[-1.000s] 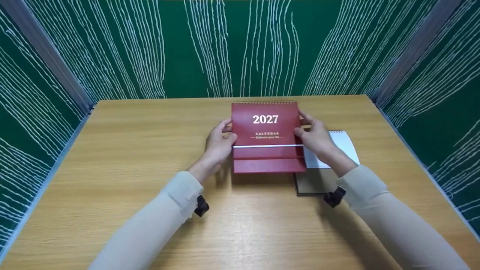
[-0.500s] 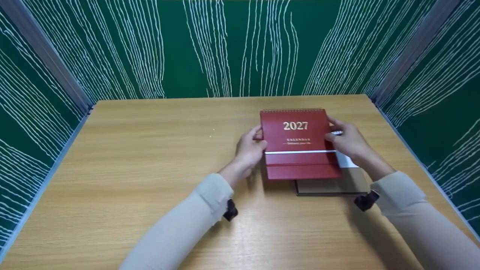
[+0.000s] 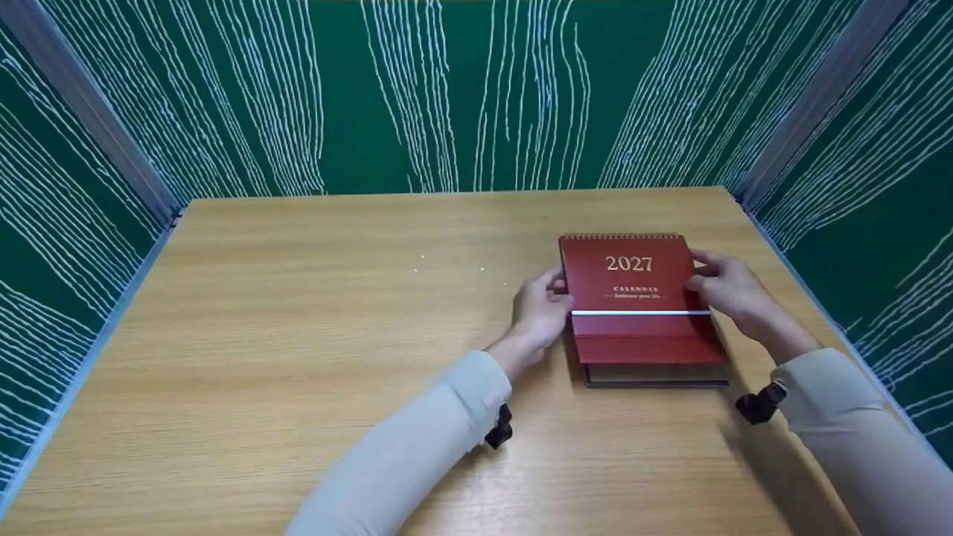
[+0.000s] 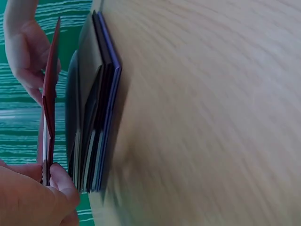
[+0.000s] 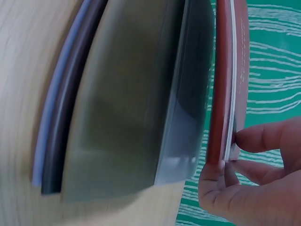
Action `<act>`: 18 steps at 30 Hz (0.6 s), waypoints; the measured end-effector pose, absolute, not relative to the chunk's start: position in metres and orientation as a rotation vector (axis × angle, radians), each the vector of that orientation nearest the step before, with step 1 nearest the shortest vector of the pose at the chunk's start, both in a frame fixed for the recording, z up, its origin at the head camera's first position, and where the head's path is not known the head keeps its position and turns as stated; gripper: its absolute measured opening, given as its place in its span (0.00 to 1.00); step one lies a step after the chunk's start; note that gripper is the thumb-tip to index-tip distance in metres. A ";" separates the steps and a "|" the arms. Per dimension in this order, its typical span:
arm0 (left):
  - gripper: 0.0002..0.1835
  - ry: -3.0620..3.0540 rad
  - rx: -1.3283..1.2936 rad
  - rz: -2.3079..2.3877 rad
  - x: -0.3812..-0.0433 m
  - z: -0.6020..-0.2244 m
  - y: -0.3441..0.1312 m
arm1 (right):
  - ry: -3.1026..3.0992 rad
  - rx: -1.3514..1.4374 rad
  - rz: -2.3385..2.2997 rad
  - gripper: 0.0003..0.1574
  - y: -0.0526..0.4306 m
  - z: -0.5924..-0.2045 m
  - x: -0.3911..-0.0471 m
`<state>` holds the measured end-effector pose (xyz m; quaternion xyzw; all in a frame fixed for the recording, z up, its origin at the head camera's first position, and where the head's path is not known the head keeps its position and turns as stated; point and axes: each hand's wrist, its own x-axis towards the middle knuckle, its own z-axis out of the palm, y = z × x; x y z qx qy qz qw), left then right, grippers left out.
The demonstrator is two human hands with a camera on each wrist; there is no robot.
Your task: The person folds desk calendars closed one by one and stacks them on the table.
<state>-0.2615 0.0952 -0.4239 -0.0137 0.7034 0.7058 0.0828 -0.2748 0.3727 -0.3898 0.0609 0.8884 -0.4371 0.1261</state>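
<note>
A red 2027 desk calendar point(image 3: 629, 275) with a spiral binding along its top is held flat by both hands. My left hand point(image 3: 537, 316) pinches its left edge between thumb and fingers, while my right hand point(image 3: 737, 294) pinches the right edge. Beneath it lies a stack of calendars point(image 3: 655, 374), mostly covered in the head view. Both wrist views show a gap between the red calendar and the stack point(image 4: 91, 70). That stack has a brownish board point(image 5: 117, 103) near its top and dark and bluish-purple covers lower down.
The wooden table point(image 3: 298, 335) extends to the left and front of the stack. Green panels point(image 3: 372, 97) with white wavy lines stand at the back and sides. A few tiny light specks point(image 3: 482, 269) dot the tabletop left of the calendar.
Both hands have carried the red calendar right and toward the front, from beside the stack to over it. The white page and brown board seen on the stack are now mostly covered.
</note>
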 end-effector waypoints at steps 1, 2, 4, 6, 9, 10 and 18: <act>0.34 2.117 -0.032 2.098 -0.261 -0.425 0.098 | 2.584 0.180 -1.272 0.46 0.375 -0.391 -0.275; 0.33 2.131 -0.027 2.088 -0.261 -0.425 0.101 | 2.580 0.187 -1.271 0.46 0.378 -0.391 -0.275; 0.33 2.166 -0.010 2.065 -0.260 -0.426 0.106 | 2.573 0.208 -1.268 0.46 0.383 -0.393 -0.276; 0.32 2.224 0.018 2.029 -0.259 -0.427 0.110 | 2.564 0.233 -1.273 0.46 0.387 -0.396 -0.277; 0.30 2.287 0.044 1.995 -0.257 -0.429 0.115 | 2.549 0.268 -1.269 0.46 0.391 -0.400 -0.277; 0.30 2.312 0.052 1.978 -0.257 -0.429 0.116 | 2.546 0.273 -1.268 0.46 0.392 -0.401 -0.277; 0.28 2.426 0.082 1.877 -0.254 -0.434 0.117 | 2.603 0.261 -1.163 0.45 0.391 -0.406 -0.275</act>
